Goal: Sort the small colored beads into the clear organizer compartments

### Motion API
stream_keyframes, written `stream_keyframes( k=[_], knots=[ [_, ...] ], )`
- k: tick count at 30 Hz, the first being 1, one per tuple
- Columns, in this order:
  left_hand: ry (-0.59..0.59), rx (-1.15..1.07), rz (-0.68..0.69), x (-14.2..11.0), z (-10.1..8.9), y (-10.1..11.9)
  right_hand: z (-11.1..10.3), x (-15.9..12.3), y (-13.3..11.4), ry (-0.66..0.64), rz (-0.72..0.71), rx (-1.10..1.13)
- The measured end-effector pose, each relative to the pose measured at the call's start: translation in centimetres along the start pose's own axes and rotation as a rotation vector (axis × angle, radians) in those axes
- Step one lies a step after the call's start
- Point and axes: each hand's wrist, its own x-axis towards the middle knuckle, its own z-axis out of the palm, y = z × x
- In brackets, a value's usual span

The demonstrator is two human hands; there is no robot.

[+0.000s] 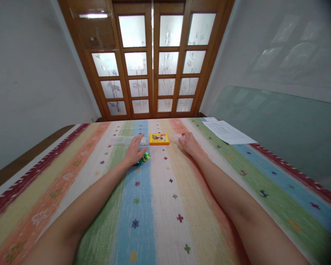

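And here we are on the striped cloth (168,206), with the little yellow box (159,138) as the centre of our dial, picture side up, right between the two hands! At eight o'clock it's the left hand (135,149), thumb standing well apart from the fingers, the palm side over a cluster of shiny green, yellow and blue bits (145,157), which sit at seven o'clock, partly hidden by that hand. Look out to nine o'clock: a clear tray (118,140) lies flat, its near end passing behind the left fingers, and whether they touch it I cannot tell! Swing round to three o'clock for the right hand (190,143), fingers bent, tips at a pale clear piece (175,136) beside the box; clamped on it or merely resting there, I cannot tell! Farther out at three, a printed sheet (227,132), and up at twelve, the glazed doors (154,49) beyond the table's far edge
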Motion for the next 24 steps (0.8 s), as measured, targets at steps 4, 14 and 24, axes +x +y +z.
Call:
stream_keyframes(
  k=[4, 14, 24],
  knots=[
    [-0.082, -0.179, -0.070, -0.7, 1.7, 2.1, -0.8, -1.0, -4.3, 0.042, -0.203, 0.212],
    [0.092, -0.288, -0.215, -1.4, 1.2, 4.3, 1.2, -5.3, -13.8, -0.012, -0.533, 0.411],
    [0.098, -0.073, -0.287, -2.1, 1.3, 5.7, 1.6, -5.7, -12.8, -0.108, -0.646, 0.298]
  ],
)
